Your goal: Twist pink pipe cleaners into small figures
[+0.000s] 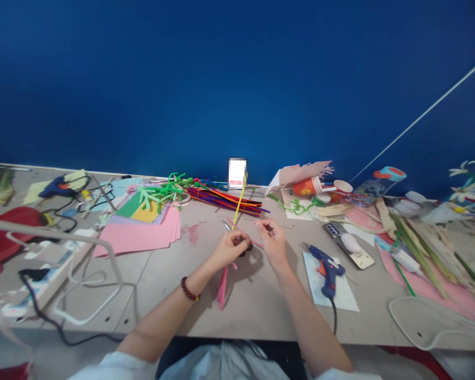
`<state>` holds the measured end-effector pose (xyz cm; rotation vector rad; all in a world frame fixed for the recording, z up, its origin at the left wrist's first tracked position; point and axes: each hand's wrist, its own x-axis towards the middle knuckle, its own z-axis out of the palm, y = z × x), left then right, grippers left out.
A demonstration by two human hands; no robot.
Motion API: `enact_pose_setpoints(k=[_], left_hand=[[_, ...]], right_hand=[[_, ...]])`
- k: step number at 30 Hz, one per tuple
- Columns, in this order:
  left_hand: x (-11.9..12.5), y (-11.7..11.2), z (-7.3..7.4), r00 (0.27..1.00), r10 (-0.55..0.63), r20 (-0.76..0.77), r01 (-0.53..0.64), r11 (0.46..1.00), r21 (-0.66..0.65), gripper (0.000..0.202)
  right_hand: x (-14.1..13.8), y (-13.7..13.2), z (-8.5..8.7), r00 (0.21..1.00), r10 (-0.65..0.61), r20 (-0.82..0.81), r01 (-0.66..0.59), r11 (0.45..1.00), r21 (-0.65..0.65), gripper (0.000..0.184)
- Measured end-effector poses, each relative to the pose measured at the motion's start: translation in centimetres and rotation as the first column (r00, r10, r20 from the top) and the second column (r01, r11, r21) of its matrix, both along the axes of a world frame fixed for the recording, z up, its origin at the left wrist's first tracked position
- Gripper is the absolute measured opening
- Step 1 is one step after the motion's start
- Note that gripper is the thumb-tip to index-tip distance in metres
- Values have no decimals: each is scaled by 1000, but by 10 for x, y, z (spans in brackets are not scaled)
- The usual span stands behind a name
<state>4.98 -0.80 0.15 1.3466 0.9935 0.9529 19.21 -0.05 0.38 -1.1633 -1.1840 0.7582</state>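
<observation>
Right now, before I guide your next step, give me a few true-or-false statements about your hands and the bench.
1. A beaded bracelet circles the wrist of the left hand. True.
2. The right hand grips the blue hot glue gun. False: the glue gun lies on a white sheet, apart from both hands.
3. A pink pipe cleaner hangs below the left hand. True.
4. The orange paper cup stands upright. False: it lies on its side.

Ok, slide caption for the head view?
Left hand and right hand hold pink pipe cleaners beside a blue hot glue gun.
</observation>
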Motion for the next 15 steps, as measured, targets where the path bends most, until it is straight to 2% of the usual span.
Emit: enact_pose_setpoints(k=[2, 5, 9, 15], left_hand=[[-3, 1, 2, 996, 76, 47, -75, 997, -30, 22], [-7, 1, 6, 986, 167, 29, -165, 984, -72, 31], [-9, -1, 9, 979, 202, 4, -201, 974, -106, 38], [-6, -1, 8, 968, 248, 34, -247, 969, -32, 33]], right_hand=[[-9, -4, 0, 997, 74, 2, -74, 997, -4, 17], [-15, -9, 1, 994, 111, 19, -111, 994, 6, 15], [-15, -9, -1, 992, 117, 54, -119, 992, 31, 13], [-17, -11, -3, 993, 95, 69, -97, 995, 23, 13]])
